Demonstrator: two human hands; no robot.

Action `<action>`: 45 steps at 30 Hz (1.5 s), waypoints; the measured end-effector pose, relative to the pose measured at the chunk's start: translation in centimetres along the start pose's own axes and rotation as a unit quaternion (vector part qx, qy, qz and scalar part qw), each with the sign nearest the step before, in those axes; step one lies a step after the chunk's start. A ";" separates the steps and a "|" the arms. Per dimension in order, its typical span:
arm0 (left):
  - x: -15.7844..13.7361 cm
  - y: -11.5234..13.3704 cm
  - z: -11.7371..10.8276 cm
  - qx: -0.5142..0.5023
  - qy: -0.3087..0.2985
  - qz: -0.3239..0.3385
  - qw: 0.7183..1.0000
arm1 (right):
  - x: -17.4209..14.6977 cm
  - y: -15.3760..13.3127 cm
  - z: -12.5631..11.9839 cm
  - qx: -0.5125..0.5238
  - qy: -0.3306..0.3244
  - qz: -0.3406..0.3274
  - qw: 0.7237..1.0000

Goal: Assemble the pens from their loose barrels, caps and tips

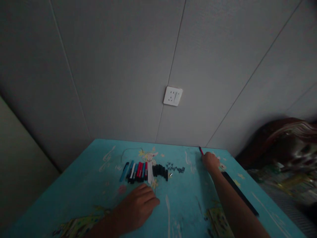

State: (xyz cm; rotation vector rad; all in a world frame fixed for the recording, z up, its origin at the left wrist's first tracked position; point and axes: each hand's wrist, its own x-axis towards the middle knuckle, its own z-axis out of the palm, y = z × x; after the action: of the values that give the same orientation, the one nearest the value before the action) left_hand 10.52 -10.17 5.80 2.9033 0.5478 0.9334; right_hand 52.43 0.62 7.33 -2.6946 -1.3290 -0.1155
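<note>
My right hand point(211, 162) reaches to the far right of the table, its fingers closed around a slim red and black pen point(200, 150) that sticks out toward the wall. Nearer to me, my left hand point(138, 205) rests palm down on the cloth, fingers curled together, with nothing visible in them. Just beyond it lies a row of blue, white and red pen barrels point(136, 171) with dark ends. Beside these are thin white sticks point(150, 172), then short black pieces point(160, 171) and a scatter of tiny dark pieces point(175, 167).
A turquoise patterned cloth point(99, 178) covers the table. A long black strip point(240, 193) lies beside my right forearm. The grey wall point(123, 82) with a white socket point(172, 96) stands behind the table. Dark carved furniture point(284, 135) is at the right.
</note>
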 end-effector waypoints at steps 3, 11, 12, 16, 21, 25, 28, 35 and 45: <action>-0.2 -0.1 0.2 -0.016 -0.067 -0.024 0.997 | -0.3 0.0 -0.7 -0.007 0.006 -0.007 1.000; 0.0 0.1 0.3 -0.029 -0.090 -0.019 0.995 | -8.6 -1.5 -0.8 0.029 0.027 -0.138 0.990; 0.0 0.1 0.3 -0.032 -0.089 -0.016 0.995 | -10.1 -1.8 -0.6 0.065 0.035 -0.172 0.982; -0.1 -0.1 0.5 -0.041 -0.090 -0.019 0.995 | -14.4 -2.9 0.3 0.204 -0.003 -0.243 0.948; -0.1 -0.4 0.4 -0.043 -0.091 -0.034 0.994 | -14.8 -3.1 1.0 0.263 -0.014 -0.270 0.926; 0.1 -0.5 0.0 -0.034 -0.114 -0.039 0.992 | -14.7 -3.0 1.1 0.271 -0.035 -0.286 0.919; 0.1 -0.7 -0.1 -0.028 -0.122 -0.057 0.990 | -15.0 -2.9 1.0 0.264 -0.046 -0.304 0.914; -0.2 -2.9 0.0 0.049 -0.038 -0.203 0.977 | -14.7 -2.5 0.4 0.272 -0.039 -0.298 0.914; -1.4 -4.7 0.2 0.130 -0.042 -0.266 0.954 | -15.0 -2.4 0.3 0.275 -0.040 -0.315 0.907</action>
State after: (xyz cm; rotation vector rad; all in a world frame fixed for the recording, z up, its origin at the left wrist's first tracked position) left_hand 8.07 -6.28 4.16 2.7332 1.4445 0.6963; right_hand 41.40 -9.63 5.30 -1.7582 -1.8664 0.2704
